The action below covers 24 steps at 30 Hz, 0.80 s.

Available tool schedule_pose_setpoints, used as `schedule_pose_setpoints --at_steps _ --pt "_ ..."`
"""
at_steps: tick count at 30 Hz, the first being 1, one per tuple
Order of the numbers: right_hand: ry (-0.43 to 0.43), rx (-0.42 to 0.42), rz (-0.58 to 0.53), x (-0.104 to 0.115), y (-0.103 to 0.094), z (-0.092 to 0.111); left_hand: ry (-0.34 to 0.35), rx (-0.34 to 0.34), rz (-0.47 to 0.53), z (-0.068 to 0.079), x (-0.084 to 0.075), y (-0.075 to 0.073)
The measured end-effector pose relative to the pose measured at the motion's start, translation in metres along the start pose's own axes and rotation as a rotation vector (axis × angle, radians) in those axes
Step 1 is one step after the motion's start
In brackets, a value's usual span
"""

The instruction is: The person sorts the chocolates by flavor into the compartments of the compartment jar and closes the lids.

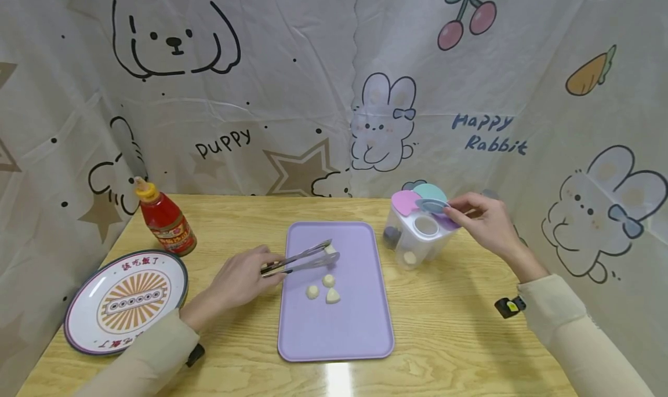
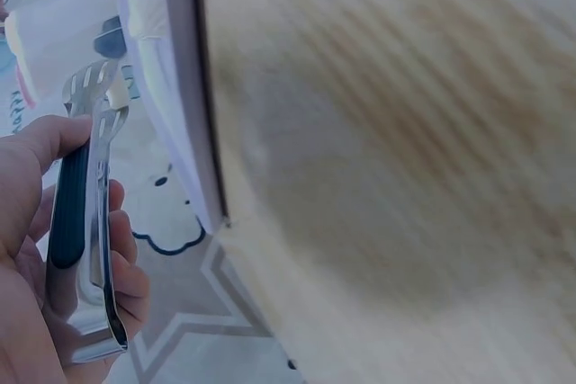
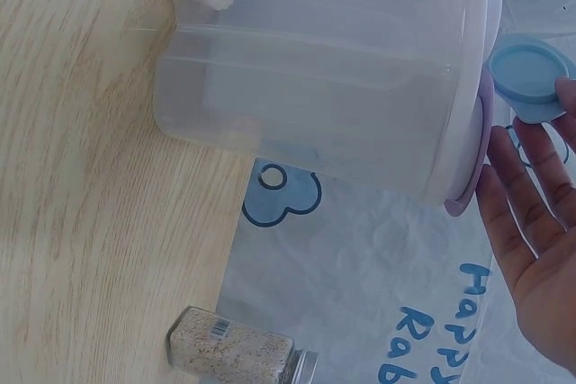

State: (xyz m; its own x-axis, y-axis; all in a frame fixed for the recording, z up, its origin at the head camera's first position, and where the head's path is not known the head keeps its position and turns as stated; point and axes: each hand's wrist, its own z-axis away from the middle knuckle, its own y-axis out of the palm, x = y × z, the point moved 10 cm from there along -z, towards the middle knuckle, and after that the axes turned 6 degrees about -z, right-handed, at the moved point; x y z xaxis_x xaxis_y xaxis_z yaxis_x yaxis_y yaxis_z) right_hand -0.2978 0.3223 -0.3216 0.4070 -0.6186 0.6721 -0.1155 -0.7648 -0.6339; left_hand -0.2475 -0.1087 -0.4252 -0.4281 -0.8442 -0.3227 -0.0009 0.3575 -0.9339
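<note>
My left hand [image 1: 242, 278] grips metal tongs [image 2: 70, 213] with dark handles over the left edge of a lilac tray [image 1: 336, 336]. A small whitish piece [image 1: 330, 249] sits between the tong tips. Several similar whitish pieces [image 1: 312, 292] lie on the tray. At the right, my right hand [image 1: 485, 220] pinches the raised blue lid [image 1: 432, 206] of a clear container [image 3: 315, 87] with several compartments. The round opening [image 1: 426, 225] below that lid is uncovered. Pink [image 1: 404, 202], green and purple lids lie flat. One whitish piece [image 1: 409, 258] shows inside the front compartment, dark ones in the left compartment.
A white patterned plate [image 1: 86, 310] lies at the left of the wooden table. Behind it stands a red sauce bottle [image 1: 167, 223] with a yellow cap. The right wrist view shows a seasoning jar [image 3: 234, 348] near the container. A printed cloth hangs behind.
</note>
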Motion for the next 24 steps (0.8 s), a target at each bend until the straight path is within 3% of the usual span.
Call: schedule_pose_setpoints --at_steps 10,24 --pt "-0.006 -0.005 -0.009 0.000 0.000 0.000 0.036 -0.014 0.025 -0.024 -0.031 -0.012" --pt "0.008 0.001 -0.007 0.000 0.001 -0.001 0.162 -0.077 0.055 -0.061 -0.083 -0.030"
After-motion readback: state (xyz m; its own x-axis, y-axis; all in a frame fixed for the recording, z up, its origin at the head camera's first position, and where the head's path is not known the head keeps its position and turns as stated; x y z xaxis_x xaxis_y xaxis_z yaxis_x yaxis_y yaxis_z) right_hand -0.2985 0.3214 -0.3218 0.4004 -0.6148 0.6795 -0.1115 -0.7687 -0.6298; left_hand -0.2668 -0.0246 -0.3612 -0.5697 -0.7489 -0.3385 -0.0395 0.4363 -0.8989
